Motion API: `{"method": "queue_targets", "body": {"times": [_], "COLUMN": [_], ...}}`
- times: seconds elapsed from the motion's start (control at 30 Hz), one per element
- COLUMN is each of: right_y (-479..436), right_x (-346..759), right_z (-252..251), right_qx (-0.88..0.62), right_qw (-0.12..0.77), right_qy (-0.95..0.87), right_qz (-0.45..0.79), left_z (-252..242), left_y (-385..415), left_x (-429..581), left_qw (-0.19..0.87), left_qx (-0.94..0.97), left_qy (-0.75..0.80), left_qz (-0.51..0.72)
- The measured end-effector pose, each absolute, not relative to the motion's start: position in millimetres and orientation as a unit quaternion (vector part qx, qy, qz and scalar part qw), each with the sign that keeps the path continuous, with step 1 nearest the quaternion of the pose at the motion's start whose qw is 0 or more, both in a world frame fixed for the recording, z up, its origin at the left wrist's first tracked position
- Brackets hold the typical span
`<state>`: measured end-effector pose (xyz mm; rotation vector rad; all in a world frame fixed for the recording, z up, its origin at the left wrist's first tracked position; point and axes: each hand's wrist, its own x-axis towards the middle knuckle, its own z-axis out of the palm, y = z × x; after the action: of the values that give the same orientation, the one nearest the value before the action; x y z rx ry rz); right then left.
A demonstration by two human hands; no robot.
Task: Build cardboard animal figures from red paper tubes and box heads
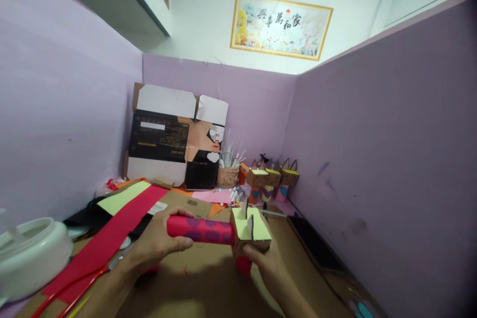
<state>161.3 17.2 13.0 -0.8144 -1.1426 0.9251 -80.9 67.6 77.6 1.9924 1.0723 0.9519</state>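
Observation:
My left hand is wrapped round the far left end of a red paper tube with purple spots. The tube lies level, its right end against a small cardboard box with a pale yellow top and two upright ear-shaped pieces. My right hand grips this box from the right and below, thumb on its near side. Under the box a red piece shows, partly hidden by the right thumb; I cannot tell how it is joined.
Red-handled scissors and a red paper strip lie left, beside a white pot. Several similar eared box figures stand at the back right, near a basket. A flattened carton leans behind. A dark tray lies right.

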Motion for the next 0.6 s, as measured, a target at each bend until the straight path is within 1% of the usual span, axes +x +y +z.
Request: {"method": "queue_targets", "body": {"times": [0.23, 0.4, 0.6], "right_y": [14, 17, 22], "right_x": [156, 164, 178], "right_z": [21, 10, -3], "right_qx": [-0.355, -0.357, -0.402], "right_qw": [0.664, 0.666, 0.647], "right_qy": [-0.505, -0.510, -0.533], "right_qz": [0.422, 0.412, 0.370], "left_z": [76, 74, 72], "left_y": [72, 68, 66], "left_x": [-83, -79, -74], "left_qw": [0.323, 0.299, 0.295], "left_qx": [0.769, 0.774, 0.772], "left_qy": [0.417, 0.422, 0.425], "left_qz": [0.361, 0.365, 0.370]}}
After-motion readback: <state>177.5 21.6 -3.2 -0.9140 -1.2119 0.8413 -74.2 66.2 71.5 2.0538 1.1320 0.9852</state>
